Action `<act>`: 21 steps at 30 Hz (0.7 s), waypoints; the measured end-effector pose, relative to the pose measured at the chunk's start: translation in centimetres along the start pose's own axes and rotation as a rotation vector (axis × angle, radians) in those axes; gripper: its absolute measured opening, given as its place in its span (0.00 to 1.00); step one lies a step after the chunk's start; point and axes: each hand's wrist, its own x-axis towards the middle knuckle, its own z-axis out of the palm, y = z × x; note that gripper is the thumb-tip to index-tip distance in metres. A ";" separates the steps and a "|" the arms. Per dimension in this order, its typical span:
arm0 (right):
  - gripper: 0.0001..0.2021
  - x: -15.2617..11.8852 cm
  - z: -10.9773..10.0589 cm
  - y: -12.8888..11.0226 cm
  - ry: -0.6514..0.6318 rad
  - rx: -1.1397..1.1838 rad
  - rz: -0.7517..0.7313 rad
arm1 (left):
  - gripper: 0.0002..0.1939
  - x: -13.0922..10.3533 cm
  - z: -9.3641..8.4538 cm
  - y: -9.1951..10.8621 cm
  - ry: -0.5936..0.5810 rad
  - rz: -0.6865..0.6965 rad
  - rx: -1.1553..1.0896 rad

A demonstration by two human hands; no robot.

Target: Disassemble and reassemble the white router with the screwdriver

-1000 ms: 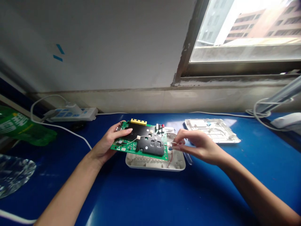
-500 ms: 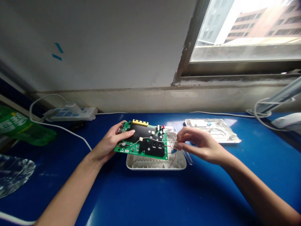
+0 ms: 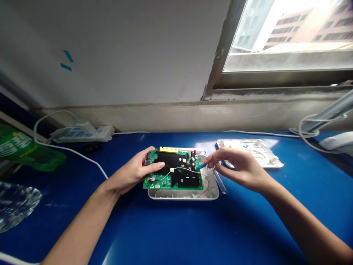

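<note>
Hidden beneath the green circuit board [image 3: 166, 183]: most of the floor of the white casing [image 3: 183, 197], and the fingertips of the left hand [image 3: 132, 173]. Hard to tell whether touching the casing or just above it. Too small to read: the printing along the near edge. Partly lost behind the right hand [image 3: 239, 167]: the near-left part of a white panel [image 3: 259, 154]. Cut off at the left: a green bottle [image 3: 35, 154] and some clear plastic [image 3: 19, 206].

In the left hand, gripped at its left end, the board, roughly level over the casing, thumb flat on the black plate [image 3: 187, 180]. In the right hand, reaching in from the right with curled fingers, a small blue piece [image 3: 202, 165], pinched between thumb and forefinger; close by, a white wire [image 3: 191, 170], its exact hold hard to make out. Below, a thin red wire [image 3: 209, 182] in a curve.

Underneath everything, a glossy blue worktop [image 3: 176, 232]; just right of the casing, a clear strip [image 3: 220, 183]. Far left, a white power strip [image 3: 103, 134]; behind, a grey wall [image 3: 138, 55]; far right, a window [image 3: 289, 60].
</note>
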 end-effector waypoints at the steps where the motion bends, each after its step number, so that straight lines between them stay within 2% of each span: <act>1: 0.04 -0.1 0.0 0.0 0.015 -0.024 -0.014 | 0.16 0.0 0.0 0.0 0.005 -0.001 0.007; 6: 0.06 -0.1 0.0 -0.3 0.156 -0.168 -0.153 | 0.17 0.0 0.3 0.1 0.009 0.004 0.019; 8: 0.05 -0.1 -0.3 -0.8 0.169 -0.232 -0.193 | 0.18 0.0 0.4 0.1 0.011 0.007 0.027; 10: 0.04 -0.3 -0.8 -1.3 0.152 -0.270 -0.174 | 0.18 0.0 0.6 0.1 0.016 0.005 0.029; 12: 0.05 -0.5 -1.5 -1.6 0.082 -0.282 -0.091 | 0.19 0.0 0.8 0.1 0.021 -0.002 0.012; 18: 0.17 -0.8 -3.3 -1.1 -0.304 -0.319 0.145 | 0.17 -0.3 1.1 0.2 -0.007 -0.071 -0.075; 20: 0.20 -0.7 -3.3 -0.9 -0.384 -0.300 0.219 | 0.17 -0.3 1.0 0.2 -0.021 -0.103 -0.089; 21: 0.20 -0.6 -3.1 -0.8 -0.375 -0.283 0.235 | 0.17 -0.3 0.9 0.2 -0.025 -0.112 -0.092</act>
